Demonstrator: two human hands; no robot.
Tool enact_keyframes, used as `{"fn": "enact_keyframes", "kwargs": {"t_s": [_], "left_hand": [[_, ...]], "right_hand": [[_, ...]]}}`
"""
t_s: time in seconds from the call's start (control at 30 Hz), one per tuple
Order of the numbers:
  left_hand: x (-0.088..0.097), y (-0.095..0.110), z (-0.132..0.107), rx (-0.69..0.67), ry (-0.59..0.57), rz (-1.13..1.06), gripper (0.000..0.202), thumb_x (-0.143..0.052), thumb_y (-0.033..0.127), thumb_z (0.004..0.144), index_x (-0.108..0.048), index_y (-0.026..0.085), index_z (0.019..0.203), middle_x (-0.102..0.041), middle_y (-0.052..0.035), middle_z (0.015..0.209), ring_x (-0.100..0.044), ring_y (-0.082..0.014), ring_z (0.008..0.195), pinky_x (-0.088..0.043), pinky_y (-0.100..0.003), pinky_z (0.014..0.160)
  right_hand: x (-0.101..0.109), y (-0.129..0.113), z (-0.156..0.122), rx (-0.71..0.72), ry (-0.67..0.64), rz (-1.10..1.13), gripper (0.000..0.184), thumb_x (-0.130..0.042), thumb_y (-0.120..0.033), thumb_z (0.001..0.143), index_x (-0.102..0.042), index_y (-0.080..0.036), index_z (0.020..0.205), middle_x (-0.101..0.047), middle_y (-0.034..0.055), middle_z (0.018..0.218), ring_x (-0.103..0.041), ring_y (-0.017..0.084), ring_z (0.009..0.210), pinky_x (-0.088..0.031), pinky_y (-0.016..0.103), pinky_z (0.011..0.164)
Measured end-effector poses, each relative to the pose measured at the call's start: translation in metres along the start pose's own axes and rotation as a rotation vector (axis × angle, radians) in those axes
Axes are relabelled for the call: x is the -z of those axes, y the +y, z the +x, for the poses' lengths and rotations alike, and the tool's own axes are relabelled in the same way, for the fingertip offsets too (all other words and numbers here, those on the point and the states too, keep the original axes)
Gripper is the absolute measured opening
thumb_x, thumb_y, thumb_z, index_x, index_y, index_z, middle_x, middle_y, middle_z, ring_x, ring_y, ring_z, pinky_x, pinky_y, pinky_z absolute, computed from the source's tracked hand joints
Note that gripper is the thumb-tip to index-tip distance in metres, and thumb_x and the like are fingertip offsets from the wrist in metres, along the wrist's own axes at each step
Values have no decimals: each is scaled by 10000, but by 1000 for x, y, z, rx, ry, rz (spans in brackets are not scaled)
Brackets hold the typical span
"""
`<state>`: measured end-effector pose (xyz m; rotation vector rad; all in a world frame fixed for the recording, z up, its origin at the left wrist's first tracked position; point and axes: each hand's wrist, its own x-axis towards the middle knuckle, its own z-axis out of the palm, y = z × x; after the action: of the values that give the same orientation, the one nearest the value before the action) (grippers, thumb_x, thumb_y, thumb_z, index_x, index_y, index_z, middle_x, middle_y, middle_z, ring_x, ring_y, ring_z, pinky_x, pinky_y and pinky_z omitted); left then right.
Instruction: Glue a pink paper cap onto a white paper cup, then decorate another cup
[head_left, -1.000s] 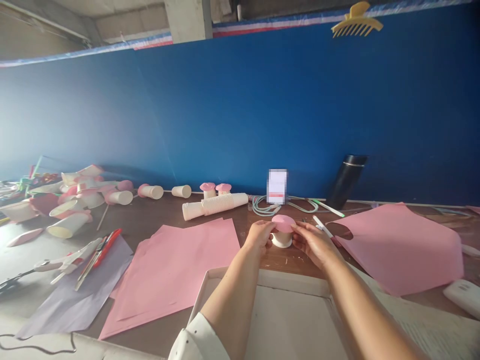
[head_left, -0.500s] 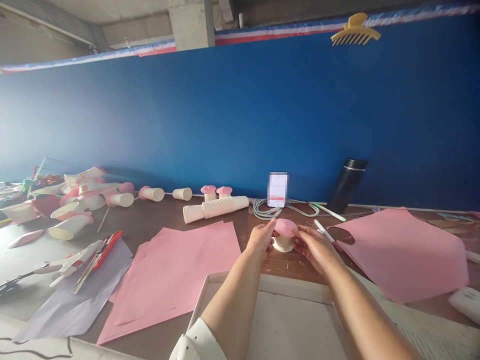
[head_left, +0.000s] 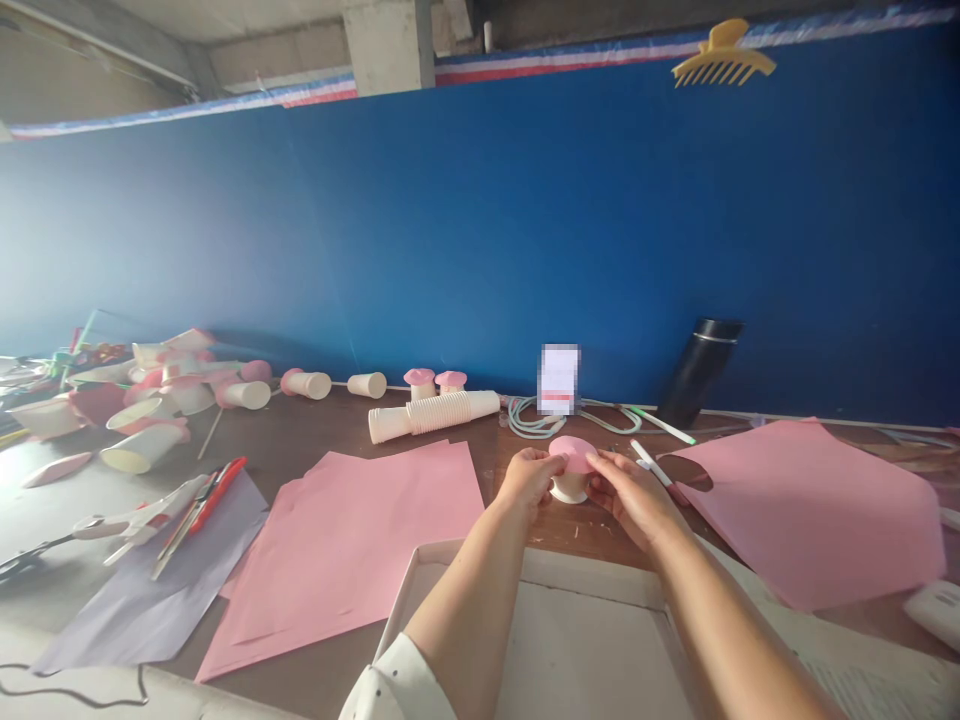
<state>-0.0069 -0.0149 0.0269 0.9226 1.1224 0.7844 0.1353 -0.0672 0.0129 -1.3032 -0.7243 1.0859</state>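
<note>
Between my hands a white paper cup stands upside down on the brown table, with a round pink paper cap on top. My left hand is closed at the cap's left side, its thumb pressing on the pink edge. On the other side, my right hand grips the cap's right edge, thumb and fingers bent round it and the cup. Some fingertips are hidden behind the cup. Close in front of my wrists lies a shallow white box lid.
Pink paper sheets lie left, a cut pink sheet right. A stack of paper cups, a phone and a black bottle are behind. Scissors and a red utility knife rest on grey paper.
My left thumb has come down from the cap's upper left edge to its lower left side. The right hand stays at the cap's right edge. The view has shifted slightly.
</note>
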Motion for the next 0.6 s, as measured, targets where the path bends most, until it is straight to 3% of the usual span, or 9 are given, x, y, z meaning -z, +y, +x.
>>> {"fn": "enact_keyframes", "kwargs": {"t_s": [0.2, 0.4, 0.6], "left_hand": [[0, -2, 1, -17, -4, -2, 283, -807, 287, 779, -545, 179, 774, -512, 37, 590, -373, -62, 483, -214, -200, 445], [0, -4, 5, -25, 5, 29, 304, -816, 306, 777, -537, 183, 782, -488, 47, 556, -351, -58, 463, -218, -203, 449], [0, -2, 4, -32, 3, 36, 319, -829, 323, 767, -544, 180, 784, -481, 48, 560, -335, -56, 469, -200, -205, 449]], "right_hand": [[0, 2, 0, 33, -11, -55, 354, -838, -446, 705, -737, -248, 981, -771, 48, 955, -720, 216, 811, -625, 344, 734], [0, 5, 2, 24, 5, -10, 398, -879, -423, 659, -742, -233, 981, -780, 62, 955, -739, 233, 837, -637, 346, 742], [2, 8, 5, 80, -22, -89, 336, -832, -469, 686, -748, -270, 943, -793, 67, 948, -748, 273, 819, -649, 420, 744]]}}
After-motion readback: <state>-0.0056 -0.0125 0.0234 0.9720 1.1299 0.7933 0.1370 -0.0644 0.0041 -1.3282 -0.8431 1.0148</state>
